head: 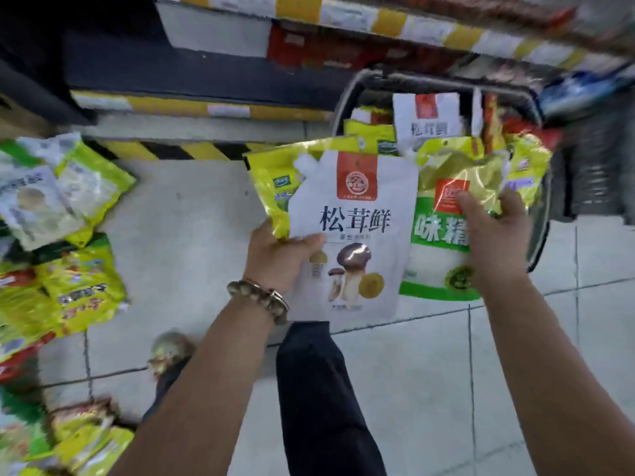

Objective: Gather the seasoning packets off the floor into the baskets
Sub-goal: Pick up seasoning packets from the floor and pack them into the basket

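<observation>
The left hand (280, 259) pinches a white packet (357, 235) at its left edge, thumb across the front and fingers curled behind, with a yellow packet (271, 180) held behind it. The white one reads 松茸鲜 above pictured mushrooms. The right hand (494, 242) curls its fingers over a green packet (436, 242) marked 味精. Both packets are held just in front of the packet-filled basket (446, 82); a pile of packets (68, 207) lies on the floor at left.
</observation>
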Tool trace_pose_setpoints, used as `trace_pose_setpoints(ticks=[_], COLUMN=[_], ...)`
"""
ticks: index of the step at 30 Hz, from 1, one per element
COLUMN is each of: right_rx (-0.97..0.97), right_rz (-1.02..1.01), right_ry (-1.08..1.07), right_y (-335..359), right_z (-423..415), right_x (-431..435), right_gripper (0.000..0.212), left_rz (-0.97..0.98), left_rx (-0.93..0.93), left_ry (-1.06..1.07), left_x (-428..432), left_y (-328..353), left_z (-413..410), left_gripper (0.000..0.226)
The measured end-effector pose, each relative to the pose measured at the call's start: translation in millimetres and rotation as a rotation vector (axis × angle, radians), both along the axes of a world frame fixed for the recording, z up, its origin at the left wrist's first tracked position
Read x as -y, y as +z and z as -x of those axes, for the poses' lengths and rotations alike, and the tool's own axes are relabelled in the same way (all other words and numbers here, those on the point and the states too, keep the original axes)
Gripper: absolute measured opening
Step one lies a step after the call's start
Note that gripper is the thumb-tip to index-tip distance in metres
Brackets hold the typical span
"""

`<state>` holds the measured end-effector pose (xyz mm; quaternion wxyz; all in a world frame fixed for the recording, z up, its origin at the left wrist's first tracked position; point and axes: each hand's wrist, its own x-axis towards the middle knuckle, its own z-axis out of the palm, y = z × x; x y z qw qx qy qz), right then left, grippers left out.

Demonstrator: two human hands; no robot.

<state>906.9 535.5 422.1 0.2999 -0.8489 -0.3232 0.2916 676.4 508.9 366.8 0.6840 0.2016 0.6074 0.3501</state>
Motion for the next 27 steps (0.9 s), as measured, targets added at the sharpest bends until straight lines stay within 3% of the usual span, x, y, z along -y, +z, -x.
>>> trace_pose_setpoints(ticks=[6, 9, 12, 16, 18, 20, 22, 25, 27], right_rx=[-0.007, -0.024, 0.005, 0.436, 0.477, 0.434, 0.423, 0.486, 0.519], right_rz=[-0.065, -0.063, 0.027, 0.204, 0.148, 0.11, 0.195, 0.293, 0.297], right_ry=[-0.037, -0.06, -0.033, 0.182, 0.296, 0.433, 0.55, 0.624, 0.624], right_y=[5.6, -17.5, -49.8, -74.1, -75.0, -76.4, -80.0, -90.8, -93.7], right_z=[-115.3, -152.1, -169.4, -167.8, -160.2, -152.5, -150.4, -161.6, -168.3], right_x=[-43.1, -80.5, -111.4, -121.9, -119.0, -116.5, -113.3, -113.0, -116.5], right_gripper=[0.03, 0.042, 0.05, 0.06, 0.063, 0.061, 0.058, 0.06, 0.062], left_rz=[0.021, 0.086, 0.032, -0.091, -0.19, -0.364, -0.5, -0.493, -0.431], left_rx=[0.079, 0.043, -0.145, -0.575, -0.792, -0.988, -0.969, -0.995, -1.038], left_ry=[0.026, 0.126, 0.192, -0.004, -0.138, -0.328, -0.57, -0.939, -0.975], left_x=[-64.5, -96.3, -122.6, -140.7, -142.9, -143.1, -144.4, -144.1, -143.9], left_y=[2.5, -11.1, -27.0, -43.1, -44.8, -40.3, -33.2, -26.4, -29.7], left_z=[-130.5, -169.7, -187.4, -180.5, -171.4, -168.7, -180.9, -209.4, -217.4], left_gripper=[0.04, 0.083, 0.088, 0.117, 0.116, 0.098, 0.081, 0.078, 0.079])
